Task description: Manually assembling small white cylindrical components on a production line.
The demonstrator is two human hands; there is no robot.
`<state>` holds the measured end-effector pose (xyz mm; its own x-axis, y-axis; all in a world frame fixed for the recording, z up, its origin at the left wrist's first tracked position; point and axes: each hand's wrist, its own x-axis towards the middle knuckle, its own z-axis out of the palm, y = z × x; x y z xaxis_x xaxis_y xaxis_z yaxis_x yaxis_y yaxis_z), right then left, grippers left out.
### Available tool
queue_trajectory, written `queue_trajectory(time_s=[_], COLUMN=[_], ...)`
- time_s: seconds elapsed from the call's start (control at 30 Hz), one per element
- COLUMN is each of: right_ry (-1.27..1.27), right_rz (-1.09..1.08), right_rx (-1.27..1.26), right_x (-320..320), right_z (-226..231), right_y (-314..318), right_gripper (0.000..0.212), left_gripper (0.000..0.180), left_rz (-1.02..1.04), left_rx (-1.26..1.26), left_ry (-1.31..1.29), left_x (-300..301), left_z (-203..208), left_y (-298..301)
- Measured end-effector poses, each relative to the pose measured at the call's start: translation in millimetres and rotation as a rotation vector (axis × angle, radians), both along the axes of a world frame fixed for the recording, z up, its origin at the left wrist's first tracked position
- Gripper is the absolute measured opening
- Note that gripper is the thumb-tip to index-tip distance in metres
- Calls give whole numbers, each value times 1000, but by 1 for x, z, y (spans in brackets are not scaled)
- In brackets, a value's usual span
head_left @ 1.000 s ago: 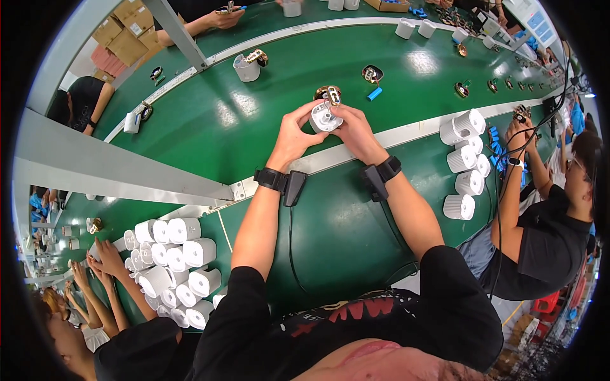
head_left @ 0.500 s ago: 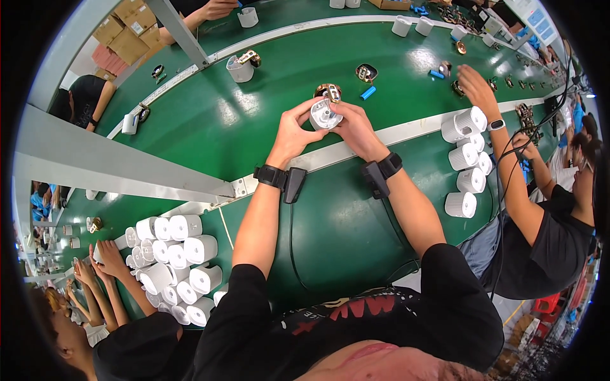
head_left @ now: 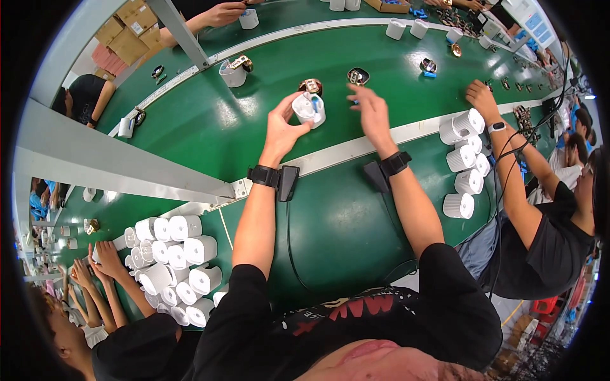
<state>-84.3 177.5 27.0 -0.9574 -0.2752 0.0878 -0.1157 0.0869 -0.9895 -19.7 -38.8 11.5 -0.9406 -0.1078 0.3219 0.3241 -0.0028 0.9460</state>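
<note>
My left hand (head_left: 284, 129) grips a white plastic housing (head_left: 309, 112) from its left side, with the open top turned up. Inside the housing something blue shows. A gold-and-dark round part (head_left: 311, 87) sits at the housing's far rim. My right hand (head_left: 373, 115) is off the housing, fingers apart and a little blurred, over the green surface. Just beyond its fingertips lies a dark ring-shaped part (head_left: 358, 77) with metal pieces inside. The fingers mostly cover what lies beneath them.
White housings (head_left: 189, 254) are heaped at lower left; more white cylinders (head_left: 468, 181) stand in a group at right. Another white housing (head_left: 233, 74) with a gold part is farther left. A grey post (head_left: 127, 168) crosses the left side. A co-worker's hand (head_left: 481, 98) is at right.
My right hand has let go of the housing and moved right. My left hand has shifted slightly left with the housing. Parts on the green surface have moved left; the co-worker's hand has drawn nearer.
</note>
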Motion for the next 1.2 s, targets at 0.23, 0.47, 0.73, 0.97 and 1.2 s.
queue_trajectory(time_s=[0.23,0.47,0.73,0.97,1.2], right_ry=[803,515,83,5,-239], right_rz=[-173,-149,-62,-140,-89], right_rx=[818,709,-93,-126,-415], right_x=[-22,-9,-12,-1,0], right_z=[-25,-18,-47,-31,-25], right_y=[19,13,3,8,-10], right_gripper=[31,27,18,22,27], left_gripper=[63,51,32,46,58], left_rz=[182,461,-1,-536,-482], left_rx=[-175,-417,-524,-1030,-1052], left_ry=[-77,111,328,604,386], left_x=[3,9,31,68,73], left_z=[2,31,104,85,47], left_y=[-9,2,137,311,319])
